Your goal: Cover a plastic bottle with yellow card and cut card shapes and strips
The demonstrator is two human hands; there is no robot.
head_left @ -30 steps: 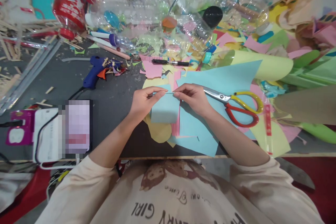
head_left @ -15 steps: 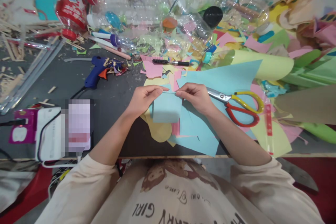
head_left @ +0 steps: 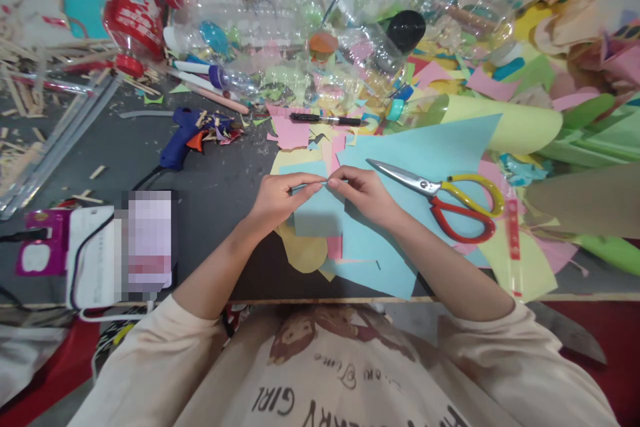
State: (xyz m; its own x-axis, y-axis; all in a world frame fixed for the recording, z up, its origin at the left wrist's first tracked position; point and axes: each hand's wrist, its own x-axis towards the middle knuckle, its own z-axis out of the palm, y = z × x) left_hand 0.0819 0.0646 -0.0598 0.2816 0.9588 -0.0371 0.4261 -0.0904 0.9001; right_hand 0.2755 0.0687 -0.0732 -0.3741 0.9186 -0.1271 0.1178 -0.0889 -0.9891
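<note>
A light blue piece of paper (head_left: 319,219) lies in front of me, below my fingers. My left hand (head_left: 280,199) pinches a thin light blue paper edge between thumb and fingers. From the other side, my right hand (head_left: 364,195) pinches the same narrow part, its fingertips nearly touching the left ones. Whether this edge belongs to the piece below or is a separate rolled strip, I cannot tell. Just right of my right hand, scissors (head_left: 433,192) with one yellow and one red handle rest on a large light blue sheet (head_left: 390,250).
On the left are a blue glue gun (head_left: 180,139), a phone (head_left: 150,237) and a white device (head_left: 93,257) with cables. A black pen (head_left: 327,119) lies beyond my hands. Clear plastic bottles (head_left: 260,13) and paper scraps crowd the back; rolled yellow paper (head_left: 510,123) is at right.
My hands have come closer together, fingertips almost meeting over the blue paper. My right hand has shifted left and slightly down, uncovering the scissors' tip. The left wrist has turned slightly.
</note>
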